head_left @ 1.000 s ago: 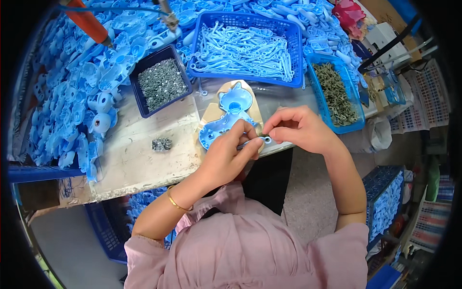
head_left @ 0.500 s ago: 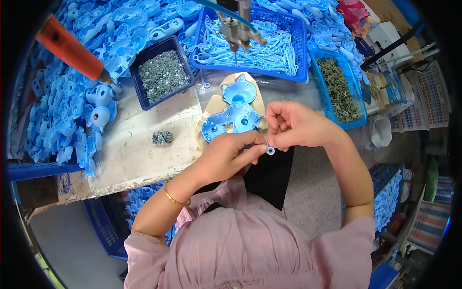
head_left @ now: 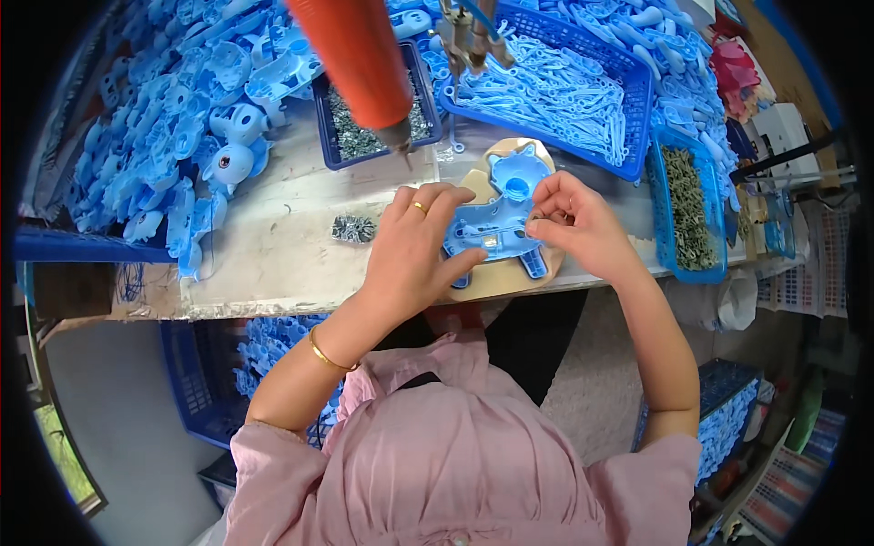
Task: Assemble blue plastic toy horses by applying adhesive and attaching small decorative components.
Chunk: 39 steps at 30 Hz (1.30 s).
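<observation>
A light-blue toy body half [head_left: 482,225], with an eared head part [head_left: 521,173], lies hollow side up in a tan holder [head_left: 494,282] at the table's front edge. Over its left side, my left hand [head_left: 411,244] has its fingers stretched and thumb apart, with nothing visible in it. My right hand [head_left: 583,227] is at the shell's right side, thumb and fingertips pinched together beside the neck. Whatever is in that pinch is too small and covered to name. A little heap of screws [head_left: 353,228] sits on the table left of my left hand.
An orange-red power screwdriver [head_left: 360,64] hangs point down above a dark tray of screws [head_left: 332,141]. Behind the holder stands a blue basket of ring-ended blue rods [head_left: 555,100]; to the right, a bin of greenish metal parts [head_left: 687,200]. Blue shells [head_left: 182,118] are piled at left.
My hands were together in front of the holder, the left pinching a small ring-ended blue piece. Now they are apart over the shell, and the left has opened. The view has shifted; the screwdriver appears further right.
</observation>
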{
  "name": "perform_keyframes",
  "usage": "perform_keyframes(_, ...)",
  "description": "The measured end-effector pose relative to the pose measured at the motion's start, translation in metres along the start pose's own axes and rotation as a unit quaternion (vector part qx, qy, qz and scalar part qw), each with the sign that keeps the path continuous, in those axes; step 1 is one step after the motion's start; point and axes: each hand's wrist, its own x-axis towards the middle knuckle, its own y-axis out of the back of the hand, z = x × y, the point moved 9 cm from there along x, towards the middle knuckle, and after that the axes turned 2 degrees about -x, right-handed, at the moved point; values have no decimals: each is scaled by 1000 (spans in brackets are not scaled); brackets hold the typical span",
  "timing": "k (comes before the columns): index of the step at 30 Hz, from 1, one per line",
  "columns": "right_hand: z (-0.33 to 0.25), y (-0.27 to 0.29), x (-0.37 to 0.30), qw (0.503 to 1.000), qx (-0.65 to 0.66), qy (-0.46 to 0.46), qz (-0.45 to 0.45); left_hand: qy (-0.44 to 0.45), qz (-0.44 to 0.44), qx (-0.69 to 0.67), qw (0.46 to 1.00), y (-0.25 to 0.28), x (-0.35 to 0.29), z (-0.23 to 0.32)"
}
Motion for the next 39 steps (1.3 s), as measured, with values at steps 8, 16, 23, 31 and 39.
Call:
perform_keyframes(8, -2, -1, 8, 997, -76, -5, 31, 12, 42, 14, 999, -8, 2, -5)
perform_keyframes(16, -21, -12, 16, 978, -194, 48, -58, 18, 29, 62, 998, -10, 2, 2)
perform_keyframes(23, -47, -15, 13, 904, -393, 165, 6, -6, 38, 110, 993, -12, 4, 7)
perform_keyframes(31, -39, -22, 24, 878, -469, 93, -1, -10, 36, 146, 989, -15, 6, 8)
perform_keyframes(39, -237, -100, 16, 831, -106, 510, 196, -13, 119, 27, 992, -4, -1, 10)
